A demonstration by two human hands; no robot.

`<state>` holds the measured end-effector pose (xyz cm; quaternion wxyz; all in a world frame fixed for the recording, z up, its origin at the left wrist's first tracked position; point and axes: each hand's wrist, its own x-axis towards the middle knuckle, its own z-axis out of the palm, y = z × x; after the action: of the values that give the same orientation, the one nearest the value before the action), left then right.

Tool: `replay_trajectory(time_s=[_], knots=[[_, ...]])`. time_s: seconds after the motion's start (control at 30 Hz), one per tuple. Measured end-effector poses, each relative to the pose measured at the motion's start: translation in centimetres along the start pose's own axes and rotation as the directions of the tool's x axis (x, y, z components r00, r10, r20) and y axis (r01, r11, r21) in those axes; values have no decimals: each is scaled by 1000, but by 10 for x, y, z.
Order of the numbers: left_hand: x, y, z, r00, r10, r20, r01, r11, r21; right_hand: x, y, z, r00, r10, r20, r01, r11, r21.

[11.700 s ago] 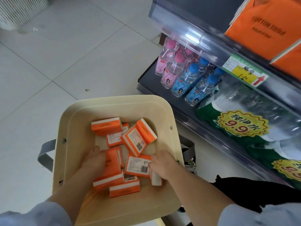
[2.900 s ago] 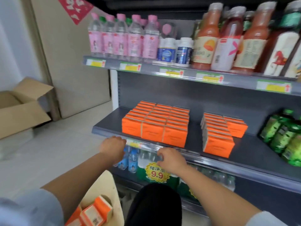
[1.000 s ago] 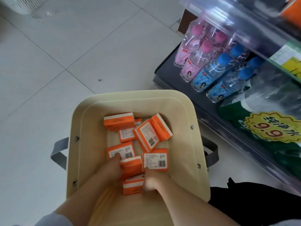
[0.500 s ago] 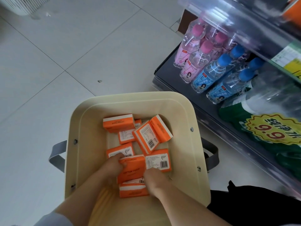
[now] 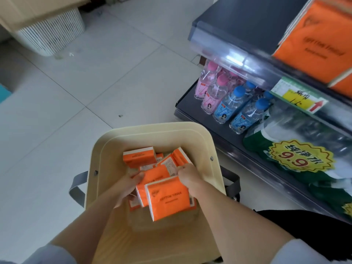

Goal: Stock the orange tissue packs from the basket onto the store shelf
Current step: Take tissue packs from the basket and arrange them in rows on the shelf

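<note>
Down over the cream basket (image 5: pixel 152 129), both hands are right in the thick of it! The left hand (image 5: pixel 126 189) curls round one side of a cluster of orange tissue packs (image 5: pixel 168 199), the right hand (image 5: pixel 187 175) grips the other side, and the bundle is held between them over the basket (the front pack reads COTTON TISSUE). Loose packs (image 5: pixel 138 156) lie at the basket's far end. Up at right, the store shelf (image 5: pixel 238 25) carries stocked packs (image 5: pixel 312 40); water bottles (image 5: pixel 226 103) stand on the level below.
</note>
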<state>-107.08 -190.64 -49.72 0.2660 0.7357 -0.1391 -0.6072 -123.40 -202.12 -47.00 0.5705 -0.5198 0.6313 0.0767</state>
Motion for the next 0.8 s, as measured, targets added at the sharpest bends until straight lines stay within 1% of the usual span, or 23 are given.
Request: replay_trajectory(time_s=[0.07,0.13,0.2,0.27,0.33,0.43,0.53,0.6,0.67,0.73,0.8], knots=[[-11,12,4,1000,-5,27,9,990,-141,-2,-5,-6,995,76,-66,-59,972,225],[-22,21,10,996,-34,78,52,971,-234,-8,-8,-13,974,174,-144,-112,925,362],[-28,24,15,995,-25,98,50,961,-270,-13,-8,-19,950,237,-202,-150,917,369],[-33,27,13,995,16,99,17,947,-322,-18,-7,-24,934,260,-247,-168,926,338],[-36,30,8,993,56,107,-8,914,-405,-21,-9,-28,920,282,-271,-160,904,397],[-42,36,-3,981,127,150,-21,825,-564,-28,-15,-33,924,320,-209,-157,815,557],[-45,39,-11,959,202,197,-23,752,-659,-38,-20,-40,927,351,-130,-201,760,618],[-48,43,-11,952,243,186,-54,732,-680,-45,-22,-45,933,347,-92,-195,707,680],[-54,51,-5,948,282,147,-111,724,-680,-50,-27,-49,933,348,-89,-177,660,730],[-57,58,2,944,315,103,-169,724,-668,-55,-33,-52,939,332,-94,-152,645,749],[-61,66,8,938,336,89,-192,715,-672,-59,-41,-55,942,319,-102,-131,632,764]])
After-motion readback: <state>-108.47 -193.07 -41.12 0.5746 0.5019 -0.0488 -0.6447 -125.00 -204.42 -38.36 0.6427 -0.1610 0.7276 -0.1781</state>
